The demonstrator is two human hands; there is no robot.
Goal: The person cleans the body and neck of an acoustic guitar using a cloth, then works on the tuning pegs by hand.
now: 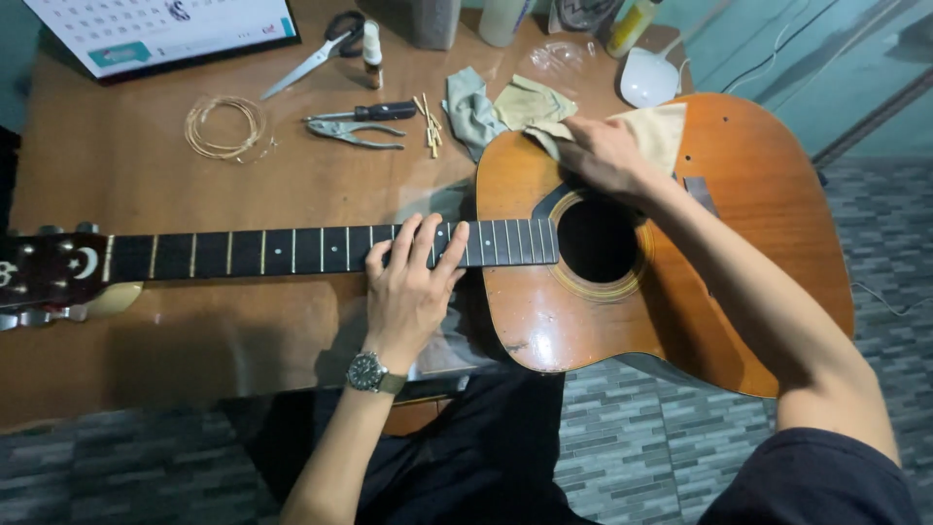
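the scene is evenly and fairly brightly lit from above. soft shadows are cast beneath the left hand [408, 292] and the guitar [622, 233] onto the wooden table [117, 165]. mild glare is seen on the guitar's glossy body. edges are bent by wide-angle distortion, and focus is kept sharp throughout.

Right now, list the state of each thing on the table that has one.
acoustic guitar: lying face up, no strings on the fretboard
left hand: gripping the guitar neck
right hand: pressing a beige cloth on the guitar top
scissors: blades shut
pliers: handles apart
coiled guitar string: loose on the table
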